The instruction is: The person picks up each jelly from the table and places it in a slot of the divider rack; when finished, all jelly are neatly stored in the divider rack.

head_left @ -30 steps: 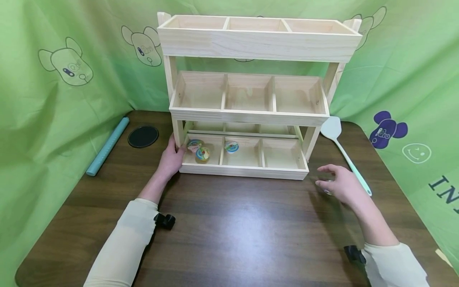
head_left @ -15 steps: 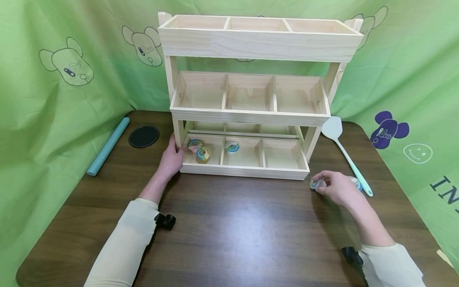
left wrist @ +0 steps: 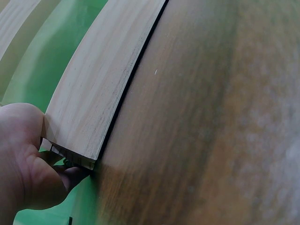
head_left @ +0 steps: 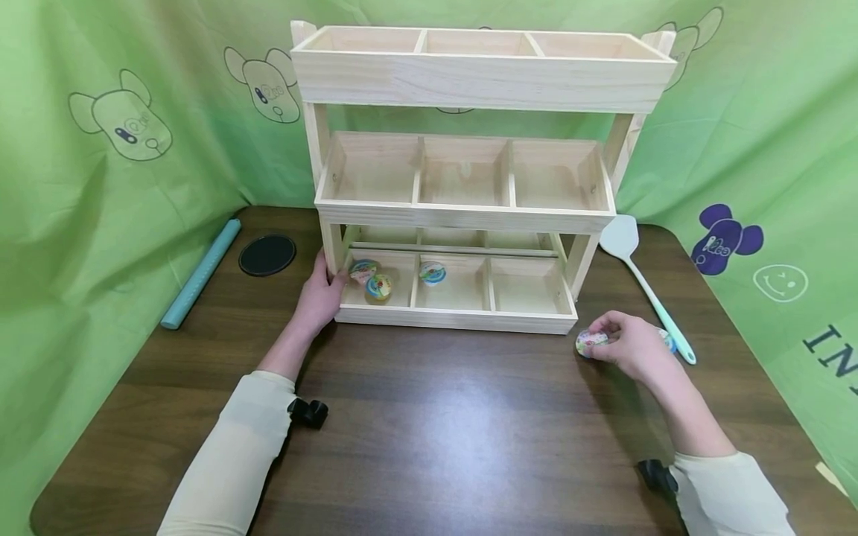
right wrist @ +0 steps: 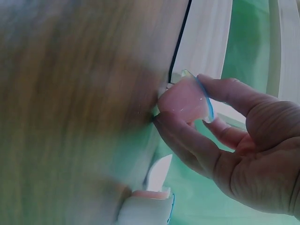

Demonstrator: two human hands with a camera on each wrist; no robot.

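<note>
My left hand (head_left: 320, 298) grips the left end of the bottom tray of a pale wooden three-tier shelf (head_left: 456, 321); the left wrist view shows my thumb and fingers around the tray's end (left wrist: 89, 112). To the right of the shelf, my right hand (head_left: 633, 346) pinches a small jelly cup (head_left: 591, 343) between thumb and fingers, low over the table. Its pink body (right wrist: 183, 101) and blue-edged lid show in the right wrist view. Another jelly cup (head_left: 667, 340) is partly hidden behind that hand. Two jelly cups (head_left: 378, 287) lie in the bottom tray's left compartment and one jelly cup (head_left: 432, 273) in its middle compartment.
A white spatula with a mint handle (head_left: 650, 290) lies on the brown table (head_left: 462, 417) at the right. On the left are a black round disc (head_left: 267, 254) and a blue stick (head_left: 201, 274). Green printed cloth (head_left: 134, 223) surrounds the table.
My right hand has moved slightly left and closed its fingers on the jelly cup, whose printed lid now shows more. My left hand has stayed on the shelf.
</note>
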